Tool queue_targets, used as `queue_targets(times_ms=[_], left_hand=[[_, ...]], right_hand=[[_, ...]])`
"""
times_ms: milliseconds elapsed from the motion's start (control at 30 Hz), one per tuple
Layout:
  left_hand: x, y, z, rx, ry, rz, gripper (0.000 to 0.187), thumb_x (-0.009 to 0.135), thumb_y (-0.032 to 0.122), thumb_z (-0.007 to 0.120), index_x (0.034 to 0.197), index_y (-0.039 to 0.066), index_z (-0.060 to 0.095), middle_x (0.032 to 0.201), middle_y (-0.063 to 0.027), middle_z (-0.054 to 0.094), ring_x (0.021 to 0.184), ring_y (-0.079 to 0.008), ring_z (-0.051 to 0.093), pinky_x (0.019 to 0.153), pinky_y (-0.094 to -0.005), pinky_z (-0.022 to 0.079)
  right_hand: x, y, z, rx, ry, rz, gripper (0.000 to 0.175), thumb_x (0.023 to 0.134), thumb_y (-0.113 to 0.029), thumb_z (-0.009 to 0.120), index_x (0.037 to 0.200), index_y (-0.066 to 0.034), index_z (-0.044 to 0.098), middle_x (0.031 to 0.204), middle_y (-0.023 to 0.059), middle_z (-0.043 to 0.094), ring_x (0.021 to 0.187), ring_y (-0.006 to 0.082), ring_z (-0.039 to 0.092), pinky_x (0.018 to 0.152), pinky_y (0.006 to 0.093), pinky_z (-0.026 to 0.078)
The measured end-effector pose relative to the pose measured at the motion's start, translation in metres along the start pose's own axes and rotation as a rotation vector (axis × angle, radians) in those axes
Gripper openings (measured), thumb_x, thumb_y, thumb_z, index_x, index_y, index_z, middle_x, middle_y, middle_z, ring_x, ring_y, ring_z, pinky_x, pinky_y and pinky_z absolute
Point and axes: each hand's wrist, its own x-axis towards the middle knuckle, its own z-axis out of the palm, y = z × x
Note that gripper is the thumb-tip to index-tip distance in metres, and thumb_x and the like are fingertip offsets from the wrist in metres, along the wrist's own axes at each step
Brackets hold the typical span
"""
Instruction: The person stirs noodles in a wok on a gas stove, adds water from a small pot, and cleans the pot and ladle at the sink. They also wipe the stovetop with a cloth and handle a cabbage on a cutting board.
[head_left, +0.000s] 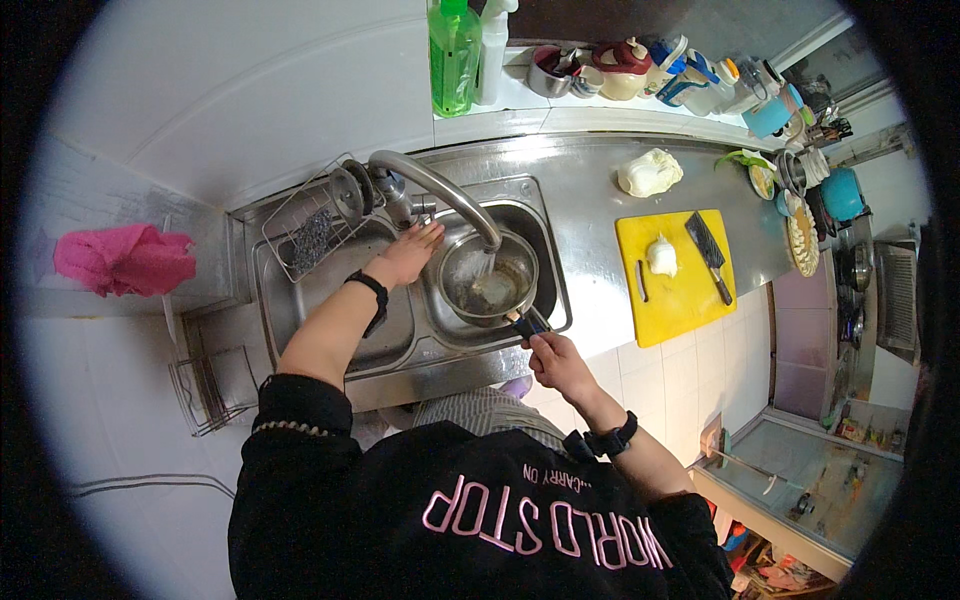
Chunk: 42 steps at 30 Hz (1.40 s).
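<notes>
Water runs from the curved metal faucet (450, 187) into a metal saucepan (487, 281) held in the right basin of a steel double sink (420, 352). Around the saucepan's dark handle (531, 322) my right hand (559, 362) is closed. My left hand (409, 253) reaches over the divider, fingers stretched out by the faucet's lever (424, 207). Whether the fingertips touch the lever is hard to see. Some water shows in the saucepan, and its bottom looks brownish.
Right of the sink, a yellow cutting board (652, 315) carries a cleaver (709, 251) and a white vegetable piece (662, 256). Behind it lies a cabbage (651, 172). A wire rack (300, 217) with a scouring pad (312, 238) stands behind the left basin. Bottles line the ledge (487, 121).
</notes>
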Motion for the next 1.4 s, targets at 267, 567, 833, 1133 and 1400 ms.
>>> queue_targets(times_ms=[267, 567, 833, 1133, 1400], left_hand=[[-0.094, -0.02, 0.033, -0.991, 0.387, -0.526, 0.036, 0.085, 0.001, 0.055, 0.121, 0.001, 0.056, 0.102, -0.0172, 0.065, 0.089, -0.031, 0.063, 0.078, -0.0418, 0.049], [-0.21, -0.011, 0.14, -0.884, 0.605, -0.805, 0.016, 0.089, 0.013, 0.055, 0.099, 0.001, 0.061, 0.085, -0.0161, 0.061, 0.077, -0.0324, 0.059, 0.073, -0.0406, 0.049], [-0.21, -0.019, 0.131, -0.886, 0.51, -1.019, 0.024, 0.088, 0.024, 0.06, 0.087, 0.0, 0.059, 0.08, -0.0196, 0.061, 0.074, -0.0365, 0.059, 0.07, -0.042, 0.048], [-0.162, -0.024, 0.133, -0.969, 0.432, -1.012, 0.022, 0.088, 0.025, 0.062, 0.087, 0.003, 0.062, 0.08, -0.0182, 0.063, 0.074, -0.035, 0.061, 0.071, -0.0411, 0.049], [-0.154, -0.023, 0.131, -0.947, 0.431, -1.012, 0.025, 0.089, 0.025, 0.061, 0.092, 0.0, 0.063, 0.083, -0.0189, 0.065, 0.077, -0.0312, 0.063, 0.072, -0.04, 0.049]], right_hand=[[0.029, -0.015, 0.047, -0.098, 0.034, -0.063, 0.038, 0.099, -0.035, 0.049, 0.091, 0.0011, 0.056, 0.056, -0.004, 0.04, 0.044, 0.0045, 0.032, 0.04, 0.0218, 0.025], [0.052, -0.031, 0.057, -0.122, 0.068, -0.035, 0.038, 0.097, -0.037, 0.053, 0.088, -0.001, 0.056, 0.056, -0.0053, 0.038, 0.044, 0.0038, 0.031, 0.04, 0.0218, 0.024], [0.078, -0.038, 0.039, -0.13, 0.092, -0.08, 0.037, 0.097, -0.036, 0.054, 0.085, -0.0012, 0.056, 0.055, -0.0055, 0.038, 0.043, 0.0032, 0.031, 0.038, 0.0213, 0.023], [0.085, -0.045, 0.016, -0.186, 0.099, -0.052, 0.036, 0.097, -0.034, 0.054, 0.083, -0.0015, 0.056, 0.055, -0.005, 0.039, 0.042, 0.004, 0.031, 0.038, 0.0222, 0.024], [0.075, -0.041, 0.015, -0.278, 0.101, -0.027, 0.035, 0.098, -0.033, 0.052, 0.083, -0.0011, 0.058, 0.055, -0.0046, 0.041, 0.043, 0.0045, 0.034, 0.039, 0.0226, 0.026]])
